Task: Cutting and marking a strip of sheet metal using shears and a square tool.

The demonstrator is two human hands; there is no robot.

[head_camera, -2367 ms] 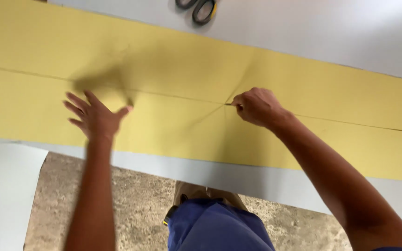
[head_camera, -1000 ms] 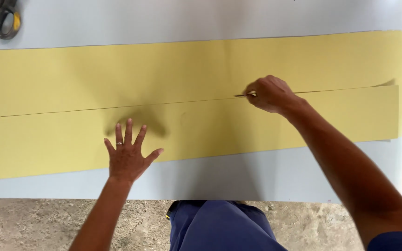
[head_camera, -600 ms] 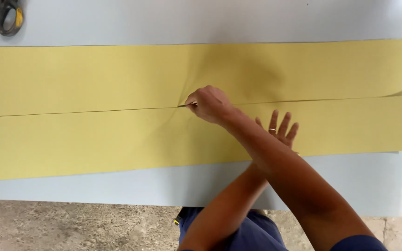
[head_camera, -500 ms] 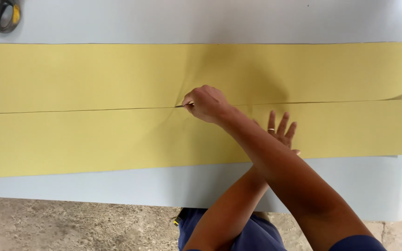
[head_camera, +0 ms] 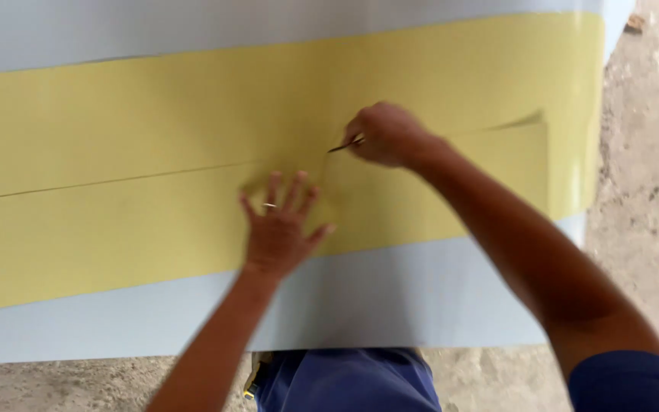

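Note:
A long yellow sheet [head_camera: 116, 122] lies across a pale blue-grey table [head_camera: 390, 297], with a thin cut line running along its length. My left hand [head_camera: 280, 229] presses flat on the lower strip of the sheet, fingers spread, a ring on one finger. My right hand [head_camera: 387, 136] is closed around a thin pointed tool [head_camera: 342, 146], whose tip touches the sheet at the line. The two hands are close together, the right just above and to the right of the left. At the right end the lower strip's corner [head_camera: 532, 122] lifts slightly.
A rough concrete floor [head_camera: 650, 152] shows to the right of the table and below its front edge. My blue trousers [head_camera: 345, 381] are visible under the table's near edge. The sheet hangs over the table's right end.
My left hand has moved from under my right arm to the left of it, flat on the lower strip. The view has shifted; the scissors at top left are out of frame.

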